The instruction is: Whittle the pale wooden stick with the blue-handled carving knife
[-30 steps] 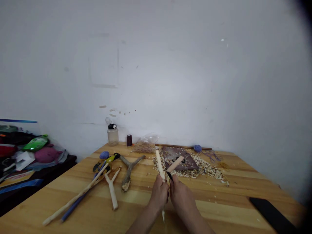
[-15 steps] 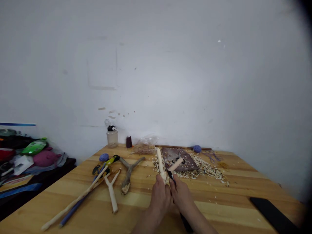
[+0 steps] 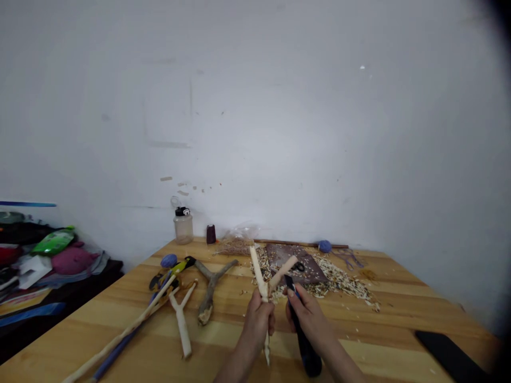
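My left hand [image 3: 257, 319] is closed around the lower part of a peeled, Y-shaped forked stick [image 3: 261, 284]. Its two pale prongs point up and away from me, and its thin lower end shows below my fist. My right hand [image 3: 311, 316] grips a black-handled knife [image 3: 304, 343] just to the right. The knife's wide end hangs toward me, and its upper end is close to the right prong, apart from the wood as far as I can see. Beyond both hands, wood shavings [image 3: 343, 282] lie over and around a dark brown sheet [image 3: 275, 255].
Left of my hands lie a peeled forked stick [image 3: 182, 330], a bark-covered forked branch [image 3: 207, 298] and a long pale stick [image 3: 120, 338]. A bottle [image 3: 183, 229], thread spool [image 3: 211, 234] and purple yarn ball [image 3: 324, 246] stand toward the wall. A black flat object [image 3: 447, 354] lies right.
My hands have moved apart. The knife has come away from the fork and swung more upright into view on the right. The forked stick has tilted, showing its lower end.
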Motion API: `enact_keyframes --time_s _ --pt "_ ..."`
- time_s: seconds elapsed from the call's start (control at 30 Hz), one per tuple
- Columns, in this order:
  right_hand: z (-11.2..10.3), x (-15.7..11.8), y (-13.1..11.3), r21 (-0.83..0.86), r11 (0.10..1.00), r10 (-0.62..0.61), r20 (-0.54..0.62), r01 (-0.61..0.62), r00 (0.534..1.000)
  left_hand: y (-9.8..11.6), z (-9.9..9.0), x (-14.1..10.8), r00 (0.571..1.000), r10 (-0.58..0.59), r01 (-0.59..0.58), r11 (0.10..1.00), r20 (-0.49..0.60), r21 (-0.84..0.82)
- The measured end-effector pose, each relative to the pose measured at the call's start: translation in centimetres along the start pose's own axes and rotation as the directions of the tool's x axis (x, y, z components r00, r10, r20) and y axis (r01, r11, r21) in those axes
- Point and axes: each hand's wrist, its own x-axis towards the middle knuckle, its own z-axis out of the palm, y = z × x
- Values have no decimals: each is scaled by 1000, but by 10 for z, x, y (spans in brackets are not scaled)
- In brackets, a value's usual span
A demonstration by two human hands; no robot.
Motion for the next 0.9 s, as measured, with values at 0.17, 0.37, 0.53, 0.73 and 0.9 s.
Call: enact_keyframes --time_s 0.17,0.37,0.53,0.73,0.9 --pt "0 1 10 -482 866 -151 4 134 988 5 1 -3 999 -47 47 997 7 -53" --pt "3 -5 7 -787 606 -157 25 117 987 9 6 -8 991 -123 127 984 44 -125" --pt "3 -6 8 -864 490 -183 30 118 983 11 5 -9 986 -157 164 976 57 -145" --pt "2 -7 6 -915 385 -211 40 121 977 10 2 -9 982 -172 174 984 73 -30" --pt "3 -9 7 -926 361 -185 45 110 982 10 1 -10 989 -134 123 977 57 174"
